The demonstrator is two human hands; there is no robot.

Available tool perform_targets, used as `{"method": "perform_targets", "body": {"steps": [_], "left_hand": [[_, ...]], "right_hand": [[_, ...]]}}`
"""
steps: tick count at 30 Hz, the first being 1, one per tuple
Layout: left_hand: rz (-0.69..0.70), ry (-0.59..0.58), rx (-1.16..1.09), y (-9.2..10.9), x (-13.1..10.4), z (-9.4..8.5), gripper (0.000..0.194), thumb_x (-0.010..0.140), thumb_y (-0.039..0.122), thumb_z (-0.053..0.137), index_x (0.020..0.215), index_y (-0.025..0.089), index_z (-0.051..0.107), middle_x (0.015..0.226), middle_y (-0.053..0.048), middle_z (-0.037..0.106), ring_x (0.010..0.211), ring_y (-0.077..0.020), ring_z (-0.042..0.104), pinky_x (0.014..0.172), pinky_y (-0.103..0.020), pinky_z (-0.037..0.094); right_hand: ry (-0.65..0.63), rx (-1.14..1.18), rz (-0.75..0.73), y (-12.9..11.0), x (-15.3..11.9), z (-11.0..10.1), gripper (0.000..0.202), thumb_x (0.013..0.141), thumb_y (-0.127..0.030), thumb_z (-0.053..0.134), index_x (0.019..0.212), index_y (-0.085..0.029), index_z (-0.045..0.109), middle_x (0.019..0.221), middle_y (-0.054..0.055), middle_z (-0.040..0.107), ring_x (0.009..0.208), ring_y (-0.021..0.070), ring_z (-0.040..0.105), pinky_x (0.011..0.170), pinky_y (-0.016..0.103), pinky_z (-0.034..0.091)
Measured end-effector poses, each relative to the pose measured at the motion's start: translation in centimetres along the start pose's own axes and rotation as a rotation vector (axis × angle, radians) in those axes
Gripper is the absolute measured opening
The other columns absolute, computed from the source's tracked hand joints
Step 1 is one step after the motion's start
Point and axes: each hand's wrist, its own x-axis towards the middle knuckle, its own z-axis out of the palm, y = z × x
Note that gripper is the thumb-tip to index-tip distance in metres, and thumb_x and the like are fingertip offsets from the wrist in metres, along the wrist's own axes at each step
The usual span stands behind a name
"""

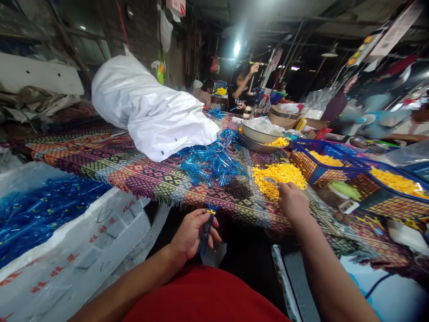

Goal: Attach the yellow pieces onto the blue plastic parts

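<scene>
My left hand (pixel 196 232), low in the centre, is closed around a blue plastic piece (pixel 205 235) with a small yellow part (pixel 211 211) at its top. My right hand (pixel 291 199) reaches to the edge of a pile of yellow pieces (pixel 284 175); its fingers are pressed together, and what they hold, if anything, is too small to name. Between the hands, a small heap of dark beads (pixel 238 189) lies on the patterned cloth (pixel 161 179). Behind the beads spreads a tangle of clear blue plastic pieces (pixel 214 163).
A large white sack (pixel 150 107) lies at the back left. Blue baskets (pixel 392 203) of yellow pieces and stacked bowls (pixel 258 134) stand right. A white box (pixel 100 223) of blue pieces is at the left. People (pixel 239 91) sit beyond the table.
</scene>
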Motion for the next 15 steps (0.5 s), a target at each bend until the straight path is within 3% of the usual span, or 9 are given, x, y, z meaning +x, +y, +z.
{"method": "perform_targets", "body": {"steps": [2, 5, 8, 10, 15], "left_hand": [[-0.011, 0.019, -0.002, 0.1, 0.0, -0.1, 0.021, 0.082, 0.030, 0.047, 0.075, 0.011, 0.052, 0.072, -0.004, 0.057, 0.047, -0.0144, 0.060, 0.034, -0.020, 0.040], [-0.012, 0.042, -0.025, 0.3, -0.1, -0.1, 0.018, 0.081, 0.027, 0.047, 0.078, 0.010, 0.053, 0.076, -0.005, 0.057, 0.050, -0.0144, 0.061, 0.038, -0.022, 0.043], [0.010, 0.059, -0.038, 0.6, -0.3, -0.4, 0.014, 0.080, 0.024, 0.049, 0.081, 0.011, 0.054, 0.081, -0.005, 0.058, 0.054, -0.0160, 0.062, 0.043, -0.025, 0.046], [0.026, 0.077, -0.031, 0.7, -0.5, -0.8, 0.013, 0.080, 0.023, 0.050, 0.081, 0.011, 0.054, 0.081, -0.005, 0.058, 0.055, -0.0165, 0.062, 0.044, -0.026, 0.047], [0.041, 0.103, -0.054, 0.8, -0.4, -1.8, 0.013, 0.080, 0.022, 0.049, 0.082, 0.010, 0.054, 0.080, -0.007, 0.058, 0.058, -0.0173, 0.063, 0.048, -0.028, 0.049]], "right_hand": [[0.009, 0.294, -0.039, -2.4, -0.4, -0.6, 0.030, 0.080, -0.017, 0.043, 0.102, -0.015, 0.064, 0.093, 0.012, 0.063, 0.086, 0.0235, 0.058, 0.073, 0.033, 0.043], [-0.324, 0.891, -0.162, -7.5, -1.1, -0.8, 0.026, 0.076, -0.022, 0.052, 0.098, -0.018, 0.066, 0.092, 0.006, 0.067, 0.086, 0.0201, 0.061, 0.077, 0.030, 0.046], [-0.590, 1.168, -0.218, -11.6, -1.2, -0.2, 0.030, 0.074, -0.025, 0.056, 0.102, -0.018, 0.064, 0.097, 0.005, 0.068, 0.089, 0.0201, 0.062, 0.078, 0.031, 0.047], [-0.584, 1.101, -0.263, -12.9, -0.9, 0.3, 0.028, 0.076, -0.024, 0.055, 0.101, -0.016, 0.066, 0.097, 0.006, 0.068, 0.089, 0.0204, 0.061, 0.078, 0.032, 0.046], [-0.365, 0.636, -0.435, -13.3, -0.4, 0.4, 0.025, 0.085, -0.026, 0.047, 0.095, -0.019, 0.069, 0.085, 0.007, 0.065, 0.079, 0.0177, 0.061, 0.072, 0.028, 0.045]]}}
